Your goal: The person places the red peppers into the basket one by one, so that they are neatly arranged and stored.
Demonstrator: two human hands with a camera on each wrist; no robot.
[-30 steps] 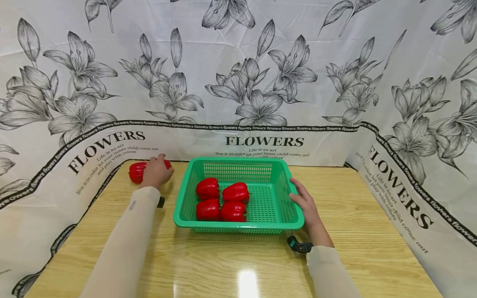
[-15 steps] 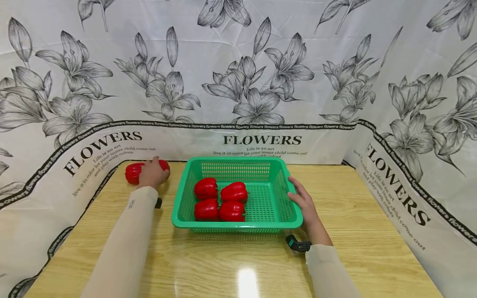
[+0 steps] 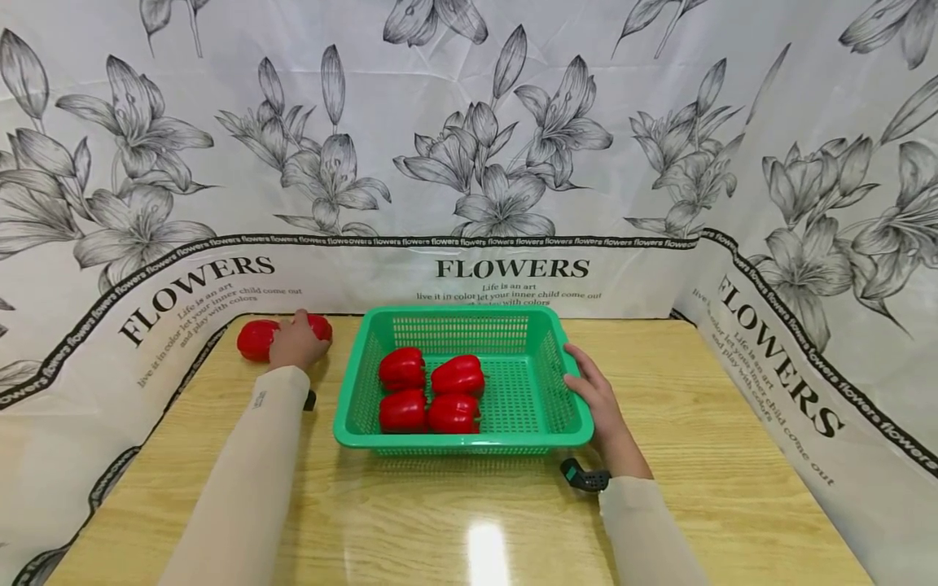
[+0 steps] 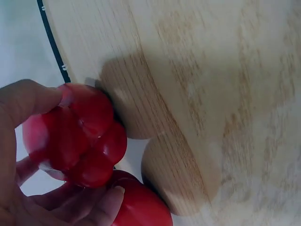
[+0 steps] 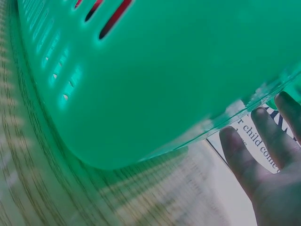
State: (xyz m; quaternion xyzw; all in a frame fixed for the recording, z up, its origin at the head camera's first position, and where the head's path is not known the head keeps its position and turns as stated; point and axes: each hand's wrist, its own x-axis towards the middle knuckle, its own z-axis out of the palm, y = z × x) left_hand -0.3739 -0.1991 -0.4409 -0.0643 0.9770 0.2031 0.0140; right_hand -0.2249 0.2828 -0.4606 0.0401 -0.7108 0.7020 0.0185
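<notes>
- A red pepper (image 4: 75, 134) is grasped by the left hand (image 3: 296, 343); a second pepper (image 4: 141, 202) lies just beside it.
- The green basket (image 3: 579, 407) is touched at its rim by the right hand (image 3: 601, 403), fingers relaxed.

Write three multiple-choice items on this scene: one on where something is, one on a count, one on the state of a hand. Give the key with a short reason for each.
1. Where does the green basket stand?
A. on the wooden table, between the two hands
B. on the floor
C. on top of a peppers pile outside the table

2. How many red peppers lie inside the basket?
A. two
B. four
C. six

3. What is the left hand doing?
A. lying flat on bare wood
B. gripping a red pepper beside the basket
C. holding the basket rim

Key:
1 A: the head view shows the basket on the table with a hand at each side.
2 B: four peppers sit in a two-by-two block in its left half.
3 B: the left wrist view shows thumb and fingers curled round the pepper; the right hand rests against the basket's side.
</notes>
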